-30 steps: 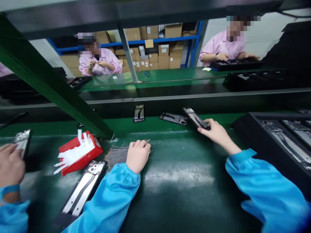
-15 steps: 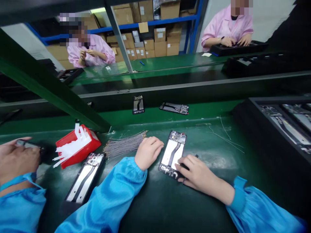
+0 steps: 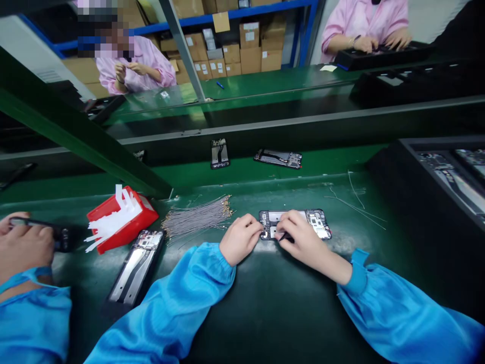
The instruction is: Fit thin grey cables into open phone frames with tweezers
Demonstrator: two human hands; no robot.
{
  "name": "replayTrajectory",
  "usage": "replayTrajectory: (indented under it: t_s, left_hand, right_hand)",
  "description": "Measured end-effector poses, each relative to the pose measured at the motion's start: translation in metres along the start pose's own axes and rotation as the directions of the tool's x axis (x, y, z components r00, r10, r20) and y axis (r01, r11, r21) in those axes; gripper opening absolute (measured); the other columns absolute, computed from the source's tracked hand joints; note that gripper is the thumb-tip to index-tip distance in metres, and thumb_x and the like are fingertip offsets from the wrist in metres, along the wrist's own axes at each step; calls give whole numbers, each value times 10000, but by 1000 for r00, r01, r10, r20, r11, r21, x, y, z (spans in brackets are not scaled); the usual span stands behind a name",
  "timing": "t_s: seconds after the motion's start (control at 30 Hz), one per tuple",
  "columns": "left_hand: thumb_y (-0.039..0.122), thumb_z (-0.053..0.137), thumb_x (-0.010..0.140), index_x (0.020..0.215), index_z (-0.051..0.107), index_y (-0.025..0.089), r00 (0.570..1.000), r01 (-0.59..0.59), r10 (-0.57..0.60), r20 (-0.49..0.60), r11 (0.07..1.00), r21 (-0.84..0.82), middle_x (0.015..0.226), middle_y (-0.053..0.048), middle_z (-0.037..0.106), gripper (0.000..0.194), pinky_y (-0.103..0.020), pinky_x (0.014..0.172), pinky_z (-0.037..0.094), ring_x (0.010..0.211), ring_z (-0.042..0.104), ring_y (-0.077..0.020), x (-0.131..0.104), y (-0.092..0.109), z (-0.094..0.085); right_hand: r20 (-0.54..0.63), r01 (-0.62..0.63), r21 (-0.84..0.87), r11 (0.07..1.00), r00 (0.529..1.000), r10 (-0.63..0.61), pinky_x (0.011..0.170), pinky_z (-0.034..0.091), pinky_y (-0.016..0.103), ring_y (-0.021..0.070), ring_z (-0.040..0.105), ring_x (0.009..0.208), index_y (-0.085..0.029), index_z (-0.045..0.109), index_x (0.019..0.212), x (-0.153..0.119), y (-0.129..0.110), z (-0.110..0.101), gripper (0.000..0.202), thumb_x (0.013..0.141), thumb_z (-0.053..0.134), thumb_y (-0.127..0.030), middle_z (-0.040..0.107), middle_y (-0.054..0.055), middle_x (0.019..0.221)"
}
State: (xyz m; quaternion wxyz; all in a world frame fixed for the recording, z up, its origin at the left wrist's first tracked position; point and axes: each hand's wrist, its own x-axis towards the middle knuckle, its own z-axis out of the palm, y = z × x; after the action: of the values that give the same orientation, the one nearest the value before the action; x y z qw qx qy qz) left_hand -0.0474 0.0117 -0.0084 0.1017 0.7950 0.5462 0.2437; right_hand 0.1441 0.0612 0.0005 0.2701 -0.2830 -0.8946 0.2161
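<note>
An opened phone (image 3: pixel 272 216), with its circuit board and pale inner plate bare, lies lengthwise across the green bench in front of me. My left hand (image 3: pixel 242 238) is closed, fingertips pinched at the phone's left end. Over the phone's middle, my right hand (image 3: pixel 299 235) is closed on a thin dark tool (image 3: pixel 285 236); only its dark tip shows, so I cannot tell its kind. Left of my left hand lies a bundle of thin grey cables (image 3: pixel 199 220) with brass-coloured ends. Another opened phone (image 3: pixel 134 268) rests beyond my left sleeve.
A red bin (image 3: pixel 125 235) holds white paper strips. At far left a co-worker's hand (image 3: pixel 26 247) grips a phone. Two opened phones (image 3: pixel 220 154) lie on the back ledge. Loose wires (image 3: pixel 356 210) and a black tray (image 3: pixel 397 177) with phones are at right. Two people in pink sit opposite.
The phone before me has turned from roughly upright to sideways and shifted right. Both my hands have moved with it, the left now at its end. The view has tilted slightly downward.
</note>
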Motion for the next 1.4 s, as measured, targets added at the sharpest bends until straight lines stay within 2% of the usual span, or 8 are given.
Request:
replayTrajectory:
  t_s: [0.1,0.23,0.4,0.53,0.63,1.0,1.23,1.4]
  left_hand:
    - [163,440,837,820,575,169,1000,7,-8,14,1000,19,797,-36,546,135,-260,700,437,748,507,-142,0,2,2]
    - [159,428,832,784,567,157,999,31,-30,-17,998,60,746,-38,555,148,-263,680,425,728,495,-149,1,0,1]
    - [195,427,839,752,570,166,999,49,-47,-25,993,109,712,-26,557,170,-254,656,405,689,492,-135,0,-3,-3]
    - [205,436,833,733,567,174,998,63,-62,-16,994,84,687,-12,549,167,-237,629,393,657,489,-119,0,-2,-5]
    - [205,448,825,726,565,174,998,68,-68,-8,995,67,676,-7,544,156,-232,618,388,643,487,-115,0,-1,-6]
    - [204,442,824,746,572,172,997,64,-67,34,995,72,667,-4,533,154,-223,606,397,633,486,-113,2,0,-6]
    - [212,431,828,749,572,175,996,67,-72,50,993,94,670,-7,526,165,-227,606,393,636,483,-117,2,0,-7]
    - [208,438,824,749,571,170,996,59,-65,56,993,104,665,-8,521,158,-227,611,388,637,479,-118,2,0,-6]
  right_hand:
    - [-116,-103,324,940,982,147,781,400,329,180,490,904,-187,533,859,12,-3,-6,131,861,402,-191,498,69,940]
    - [-35,-175,476,862,975,218,775,403,321,163,518,848,-196,527,863,25,-4,-3,168,890,372,-256,530,35,858]
    - [44,-183,501,846,982,186,786,407,321,163,536,855,-199,550,830,23,1,6,90,846,468,-232,568,28,855]
    - [35,-251,533,808,961,275,737,434,308,163,563,818,-199,573,820,18,6,6,44,796,549,-228,594,21,831]
    - [52,-315,540,780,938,343,691,444,288,155,577,780,-198,585,798,17,7,5,59,799,548,-244,602,13,803]
    - [61,-366,497,787,919,389,645,443,278,162,588,762,-194,604,796,20,5,2,84,789,560,-265,620,21,795]
    - [52,-327,486,810,936,347,686,451,306,173,586,786,-195,600,798,20,6,3,66,791,560,-246,625,27,811]
    - [6,-172,429,887,982,188,694,444,304,163,556,785,-195,553,830,18,1,3,35,812,522,-193,590,33,816]
